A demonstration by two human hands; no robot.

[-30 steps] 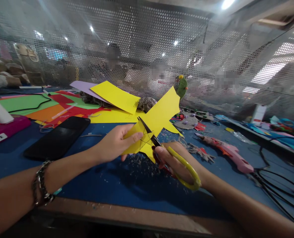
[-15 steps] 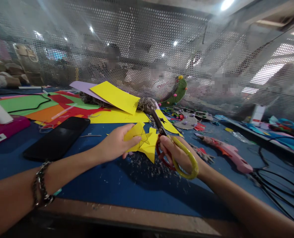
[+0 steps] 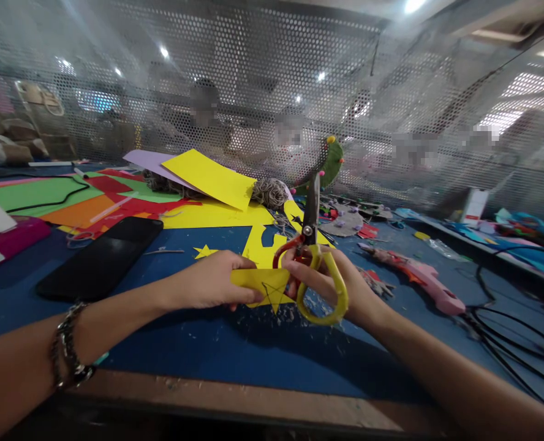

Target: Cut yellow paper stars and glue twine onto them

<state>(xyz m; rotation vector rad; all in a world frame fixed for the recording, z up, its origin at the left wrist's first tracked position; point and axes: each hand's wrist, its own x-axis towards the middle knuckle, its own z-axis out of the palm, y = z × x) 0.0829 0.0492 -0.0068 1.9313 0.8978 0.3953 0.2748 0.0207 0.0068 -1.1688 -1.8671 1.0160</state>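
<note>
My left hand [image 3: 214,278] pinches a small piece of yellow paper [image 3: 272,288] on which a star is drawn in dark line. In my right hand [image 3: 345,282] are scissors [image 3: 312,211] with one red and one yellow handle loop; their blades look together and point up, away from the paper. The right fingertips meet the paper's right edge, but whether they grip it is unclear. A cut yellow star [image 3: 204,252] lies behind my left hand. Just beyond both hands is a yellow paper offcut [image 3: 255,244] with notches cut in it.
A black phone [image 3: 102,257] lies at left, near a magenta power strip [image 3: 24,245]. Coloured sheets [image 3: 33,196] and grey yarn [image 3: 271,193] are behind. On the right are a pink glue gun [image 3: 430,285] and black cables [image 3: 506,324]. A perforated metal screen [image 3: 253,55] rises at the back.
The scissors have swung more upright, and my right fingers have come to the paper. The paper has turned and moved slightly lower. The loose star and the offcut behind are now less covered.
</note>
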